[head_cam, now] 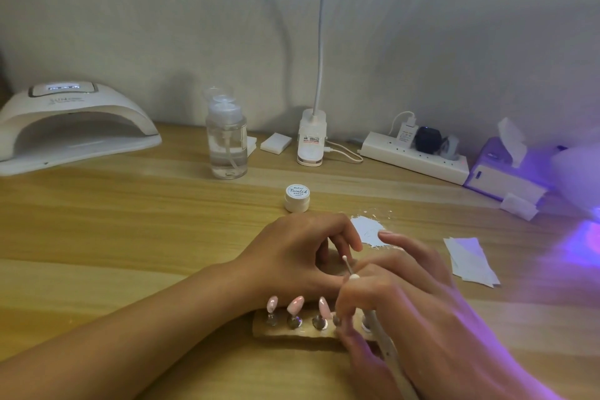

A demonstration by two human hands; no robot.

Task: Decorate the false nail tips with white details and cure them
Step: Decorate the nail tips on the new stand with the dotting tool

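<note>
Nail tips [294, 305] stand pink on near holder [282, 331]; right hand [383, 295] grips dotting tool [349, 268] beside them; left hand [292, 256] rests curled on surface [130, 221] just beyond, grasp cannot be told.

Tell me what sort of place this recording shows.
Probably a nail-art workstation at a home desk or small studio: a white curing lamp stands on the wooden table, pink false nail tips sit on a holder, and the right hand holds a dotting tool.
</note>
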